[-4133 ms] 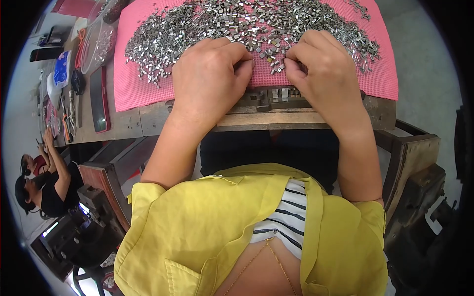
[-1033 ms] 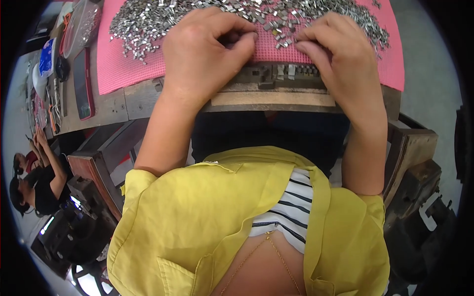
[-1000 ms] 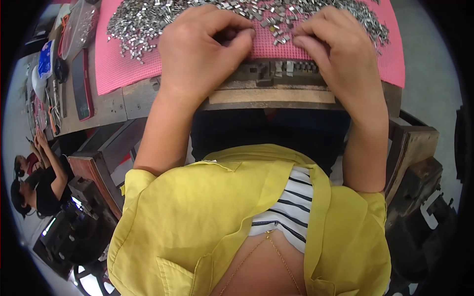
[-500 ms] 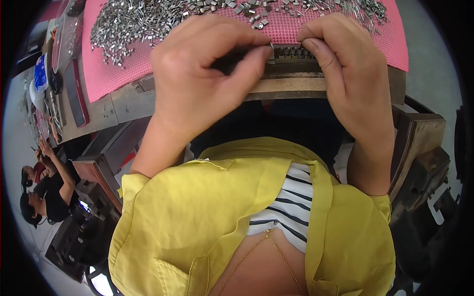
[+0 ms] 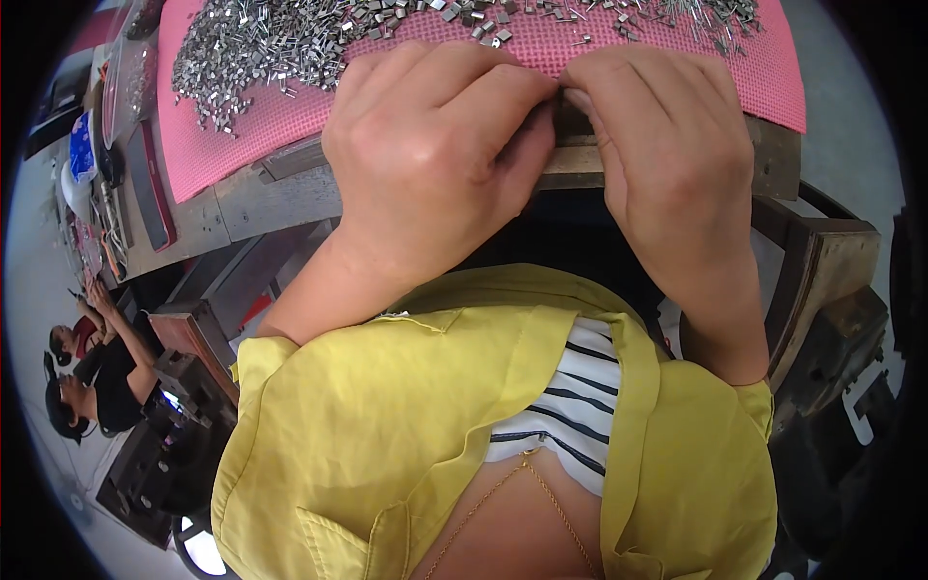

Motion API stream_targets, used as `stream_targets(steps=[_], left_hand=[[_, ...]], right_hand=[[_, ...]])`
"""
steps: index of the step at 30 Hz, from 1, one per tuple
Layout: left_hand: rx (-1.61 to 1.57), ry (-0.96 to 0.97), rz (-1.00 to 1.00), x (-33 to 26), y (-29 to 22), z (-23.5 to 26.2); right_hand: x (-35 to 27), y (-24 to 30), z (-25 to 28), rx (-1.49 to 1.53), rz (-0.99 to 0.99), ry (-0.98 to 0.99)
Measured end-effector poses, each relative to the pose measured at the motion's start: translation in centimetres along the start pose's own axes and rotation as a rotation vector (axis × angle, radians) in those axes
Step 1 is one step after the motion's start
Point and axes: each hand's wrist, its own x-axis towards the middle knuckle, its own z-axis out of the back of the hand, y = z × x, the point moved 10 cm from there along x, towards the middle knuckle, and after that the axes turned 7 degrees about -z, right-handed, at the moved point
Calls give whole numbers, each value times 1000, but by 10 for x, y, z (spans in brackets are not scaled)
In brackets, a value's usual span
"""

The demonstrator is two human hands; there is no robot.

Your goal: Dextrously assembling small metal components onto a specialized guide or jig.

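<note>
Small silvery metal pieces (image 5: 266, 60) lie heaped on a pink mat (image 5: 215, 159)

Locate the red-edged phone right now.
Head view, left side: the red-edged phone lies on the wooden table, just left of the pink mat and right of the blue packet.

- A worn wooden workbench (image 5: 280, 205) spans the far side and runs on toward the left.
- On the right, a smooth grey floor (image 5: 851, 126) lies past the bench's end.
- Near right, a wood-faced stand (image 5: 833, 261) adjoins a dark machine part (image 5: 839, 338).
- On the left, a reddish-brown wooden panel (image 5: 198, 340) stands below the bench; a black machine (image 5: 140, 474) with a bright light (image 5: 172, 400) is nearer.
- Farther left is a pale surface (image 5: 34, 242), wall or floor unclear.
- The light is soft and fairly even.
</note>
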Motion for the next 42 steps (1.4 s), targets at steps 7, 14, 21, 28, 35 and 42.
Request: stream_targets(steps=[7, 14, 21, 28, 35, 42], left_hand=[[-101, 67, 101, 0, 10, -2], [-192, 88, 131, -2, 15, -3], [-223, 58, 102, -4, 17, -4], [34, -7, -141, -5, -9, 2], [31, -8, -103, -10, -3, 0], [-186, -6, 88, -11, 18, 3]], right_hand=[[1, -1, 3, 14, 20, 22], [-8, -24, 11, 229, -28, -49], [-8, -23, 9, 251, -26, -54], [-8, -21, 8, 226, -16, -84], [-9, -17, 8, 205, 7, -114], [-3, -15, 6, 170, -10, -77]])
